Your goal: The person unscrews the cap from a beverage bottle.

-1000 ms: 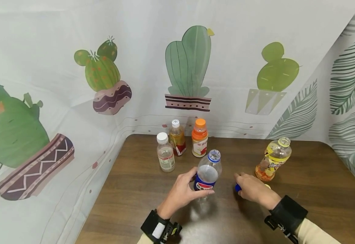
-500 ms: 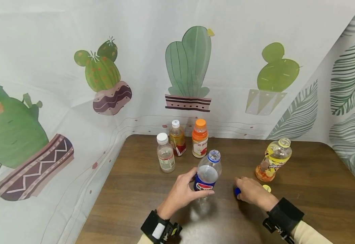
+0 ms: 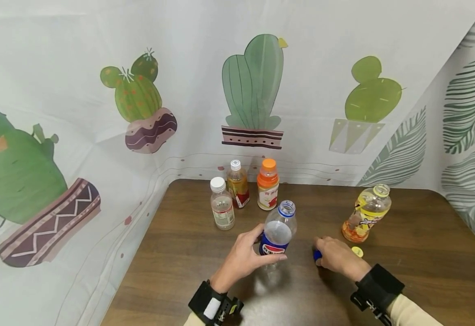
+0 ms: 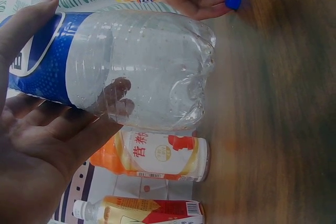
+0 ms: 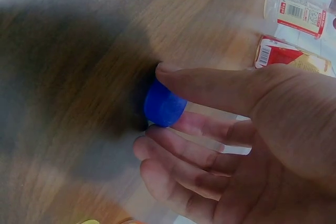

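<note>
My left hand [image 3: 247, 256] grips a clear plastic bottle [image 3: 279, 230] with a blue label, its neck uncapped. In the left wrist view the clear lower half of the bottle [image 4: 147, 72] shows beyond my fingers, with the thumb on one side and the fingers on the other. To the right, my right hand [image 3: 337, 256] pinches a blue bottle cap [image 3: 317, 255] low at the tabletop. Seen from the right wrist, the blue cap [image 5: 164, 104] sits between thumb and fingertips, close to the wood. A yellow cap [image 3: 357, 251] lies just beyond that hand.
An uncapped yellow-labelled bottle [image 3: 366, 213] stands at the right. Behind the left hand are a white-capped clear bottle [image 3: 223, 206], a white-capped amber bottle [image 3: 237, 184] and an orange-capped bottle [image 3: 267, 185]. A cactus-print cloth [image 3: 188, 90] hangs behind the wooden table [image 3: 172, 271].
My right hand has shifted slightly toward the front with the blue cap, and more of the yellow cap shows. My left hand and its bottle have stayed in place.
</note>
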`<state>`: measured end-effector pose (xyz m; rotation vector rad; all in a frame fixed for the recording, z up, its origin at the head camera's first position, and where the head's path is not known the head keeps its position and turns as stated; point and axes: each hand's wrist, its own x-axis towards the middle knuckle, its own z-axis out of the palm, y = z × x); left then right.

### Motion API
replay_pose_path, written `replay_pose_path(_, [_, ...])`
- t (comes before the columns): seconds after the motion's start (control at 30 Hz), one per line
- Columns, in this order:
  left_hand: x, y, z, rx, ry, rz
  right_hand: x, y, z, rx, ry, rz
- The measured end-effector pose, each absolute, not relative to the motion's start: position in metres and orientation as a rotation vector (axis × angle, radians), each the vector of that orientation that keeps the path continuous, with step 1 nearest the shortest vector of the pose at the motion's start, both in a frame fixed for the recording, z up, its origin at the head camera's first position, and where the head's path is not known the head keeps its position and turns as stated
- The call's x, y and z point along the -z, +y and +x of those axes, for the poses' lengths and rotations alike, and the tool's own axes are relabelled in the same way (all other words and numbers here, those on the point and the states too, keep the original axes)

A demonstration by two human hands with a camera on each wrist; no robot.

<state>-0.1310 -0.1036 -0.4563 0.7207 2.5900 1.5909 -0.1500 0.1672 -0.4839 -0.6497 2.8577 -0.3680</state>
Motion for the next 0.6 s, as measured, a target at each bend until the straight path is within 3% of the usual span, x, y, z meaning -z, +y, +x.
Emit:
replay_pose_path(0.33, [0.456,-0.103,-0.131,-1.607,2.591,0.722,0.455,0.171,-0.146,0.389,2.904,-0.601])
replay_pose_path(0.6, [0.456,-0.104,-0.132,-1.625,2.591,0.717,0.378,0.159,-0.139,0.860,2.786,-0.657])
